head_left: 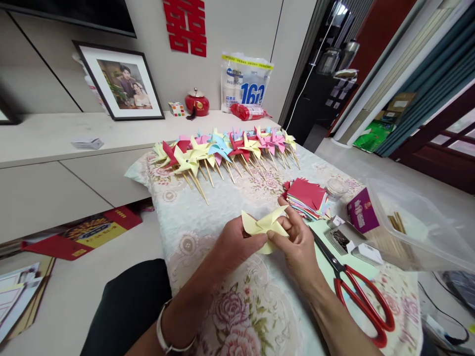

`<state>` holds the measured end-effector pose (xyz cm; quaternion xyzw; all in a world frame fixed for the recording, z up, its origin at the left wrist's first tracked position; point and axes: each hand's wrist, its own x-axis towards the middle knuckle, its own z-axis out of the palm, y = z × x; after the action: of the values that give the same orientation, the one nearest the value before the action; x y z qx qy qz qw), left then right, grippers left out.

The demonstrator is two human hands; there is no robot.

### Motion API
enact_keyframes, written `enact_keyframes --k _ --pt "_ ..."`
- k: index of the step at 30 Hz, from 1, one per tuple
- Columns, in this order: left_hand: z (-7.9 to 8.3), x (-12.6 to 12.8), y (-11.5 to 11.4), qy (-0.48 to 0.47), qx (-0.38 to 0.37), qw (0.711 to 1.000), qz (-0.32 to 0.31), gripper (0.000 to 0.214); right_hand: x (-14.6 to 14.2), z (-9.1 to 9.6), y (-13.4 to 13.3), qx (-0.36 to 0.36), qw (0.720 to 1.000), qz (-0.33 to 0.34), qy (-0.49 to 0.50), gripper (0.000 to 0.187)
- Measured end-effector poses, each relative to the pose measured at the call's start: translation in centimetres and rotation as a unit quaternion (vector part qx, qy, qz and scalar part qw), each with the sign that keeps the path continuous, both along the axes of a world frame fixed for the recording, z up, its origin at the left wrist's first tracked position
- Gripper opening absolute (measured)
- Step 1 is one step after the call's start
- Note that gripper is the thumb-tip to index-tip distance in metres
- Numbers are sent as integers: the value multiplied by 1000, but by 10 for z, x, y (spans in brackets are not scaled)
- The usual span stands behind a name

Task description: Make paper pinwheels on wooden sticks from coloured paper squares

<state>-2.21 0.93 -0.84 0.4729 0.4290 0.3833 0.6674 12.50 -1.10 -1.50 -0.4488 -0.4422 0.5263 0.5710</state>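
Both my hands hold a folded yellow paper pinwheel [264, 225] above the floral tablecloth [208, 207]. My left hand [237, 244] pinches its lower left part, fingers closed on the paper. My right hand [299, 242] grips its right side with thumb and fingers pressed together. A row of finished paper pinwheels on wooden sticks [222, 151] in yellow, red, pink and blue lies across the far end of the table.
A stack of coloured paper squares [308, 198] lies right of my hands, with red-handled scissors [356, 291], small boxes [349, 237], a small jar [336, 188] and a clear plastic bin [415, 227]. A low cabinet [55, 143] behind carries a framed photo.
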Motion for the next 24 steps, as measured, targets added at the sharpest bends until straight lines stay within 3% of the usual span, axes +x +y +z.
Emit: enact_keyframes --k 8,13,24 --pt "5 -3 -1 -40 -25 999 -18 18 -2 0 -2 -22 999 23 11 75" --pt "9 -5 -1 -37 -28 999 6 14 -3 0 -3 -26 999 46 8 72" --pt "2 -5 1 -8 -1 1000 -1 11 -5 2 -3 -34 999 32 -16 75"
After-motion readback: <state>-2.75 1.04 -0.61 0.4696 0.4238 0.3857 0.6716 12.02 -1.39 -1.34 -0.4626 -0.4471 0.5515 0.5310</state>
